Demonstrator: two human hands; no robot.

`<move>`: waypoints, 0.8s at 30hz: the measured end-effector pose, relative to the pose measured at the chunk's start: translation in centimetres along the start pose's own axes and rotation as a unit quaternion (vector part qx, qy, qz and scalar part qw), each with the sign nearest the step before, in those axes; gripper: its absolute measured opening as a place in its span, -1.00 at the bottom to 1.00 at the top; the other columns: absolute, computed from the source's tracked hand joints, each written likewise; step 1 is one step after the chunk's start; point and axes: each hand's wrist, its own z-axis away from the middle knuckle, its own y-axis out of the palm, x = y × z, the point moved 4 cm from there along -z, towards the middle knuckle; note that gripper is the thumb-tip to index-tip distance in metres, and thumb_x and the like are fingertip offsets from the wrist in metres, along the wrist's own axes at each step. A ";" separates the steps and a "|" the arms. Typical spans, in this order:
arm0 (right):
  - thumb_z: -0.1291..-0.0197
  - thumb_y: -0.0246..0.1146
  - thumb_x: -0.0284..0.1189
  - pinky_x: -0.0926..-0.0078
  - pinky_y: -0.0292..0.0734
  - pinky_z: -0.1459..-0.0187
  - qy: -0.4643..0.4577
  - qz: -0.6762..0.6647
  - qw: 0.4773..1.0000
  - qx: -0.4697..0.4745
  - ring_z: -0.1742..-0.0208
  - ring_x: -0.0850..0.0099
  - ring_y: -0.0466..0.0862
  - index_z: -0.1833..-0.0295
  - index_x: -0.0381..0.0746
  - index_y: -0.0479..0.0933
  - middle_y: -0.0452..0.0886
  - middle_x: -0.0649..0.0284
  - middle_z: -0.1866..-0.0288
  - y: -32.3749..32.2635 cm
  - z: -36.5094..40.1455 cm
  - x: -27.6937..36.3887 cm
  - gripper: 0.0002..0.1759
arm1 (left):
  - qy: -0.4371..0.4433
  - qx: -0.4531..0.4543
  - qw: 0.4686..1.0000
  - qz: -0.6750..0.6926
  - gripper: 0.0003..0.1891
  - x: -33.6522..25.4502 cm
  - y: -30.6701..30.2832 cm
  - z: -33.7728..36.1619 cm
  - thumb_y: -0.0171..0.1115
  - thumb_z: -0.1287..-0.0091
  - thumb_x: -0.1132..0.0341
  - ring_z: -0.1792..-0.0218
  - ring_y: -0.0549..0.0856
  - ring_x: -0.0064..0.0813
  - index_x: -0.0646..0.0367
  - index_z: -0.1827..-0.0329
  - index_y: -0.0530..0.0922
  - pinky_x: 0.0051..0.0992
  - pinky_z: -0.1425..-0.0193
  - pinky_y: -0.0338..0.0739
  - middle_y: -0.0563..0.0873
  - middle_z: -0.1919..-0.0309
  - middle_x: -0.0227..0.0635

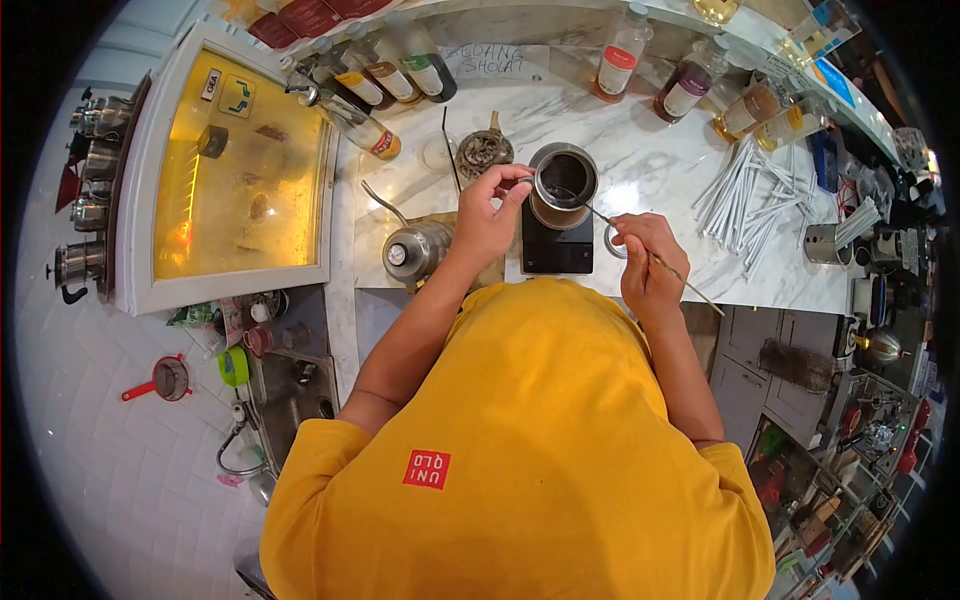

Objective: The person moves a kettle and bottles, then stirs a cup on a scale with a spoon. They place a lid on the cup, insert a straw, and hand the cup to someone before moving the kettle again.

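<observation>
fingers [516, 186] of left hand [488, 220] pinch cup [558, 208] rim, right hand [646, 258] clenches stirrer [688, 283]; bare marble [650, 160] beyond.

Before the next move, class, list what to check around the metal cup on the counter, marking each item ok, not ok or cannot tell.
1. Left hand grips the rim of the metal cup: ok.
2. Metal cup sits squarely on the black scale: ok.
3. Right hand pinches the thin stirring stick, with its tip inside the cup: ok.
4. Scale reading visible: cannot tell.
5. Gooseneck kettle stands upright beside the scale: ok.
</observation>
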 end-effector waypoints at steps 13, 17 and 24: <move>-0.39 0.33 -0.59 0.32 0.61 0.12 0.006 -0.010 1.000 -0.008 0.25 0.16 0.70 0.13 -0.29 0.63 0.79 0.13 0.16 0.2 0.1 -0.3 -0.99 | 0.000 0.000 1.000 0.011 -0.85 0.4 0.1 0.1 0.30 -0.54 0.38 0.19 0.66 -0.63 0.23 -0.06 0.68 -0.52 0.03 0.57 0.83 0.00 -0.38; -0.39 0.33 -0.59 0.32 0.60 0.14 0.013 -0.006 1.000 -0.006 0.26 0.17 0.69 0.13 -0.29 0.63 0.78 0.13 0.17 0.2 0.1 -0.4 -0.99 | -0.014 0.004 1.000 -0.001 -0.84 0.3 0.2 0.2 0.30 -0.54 0.37 0.20 0.65 -0.64 0.23 -0.06 0.69 -0.53 0.04 0.56 0.83 0.01 -0.38; -0.38 0.32 -0.61 0.35 0.60 0.15 0.024 -0.002 1.000 0.000 0.27 0.18 0.68 0.14 -0.30 0.63 0.78 0.13 0.18 0.3 0.3 -0.3 -0.99 | -0.025 0.003 1.000 0.005 -0.85 0.8 0.3 0.5 0.31 -0.53 0.37 0.24 0.63 -0.65 0.22 -0.05 0.70 -0.54 0.08 0.55 0.83 0.04 -0.39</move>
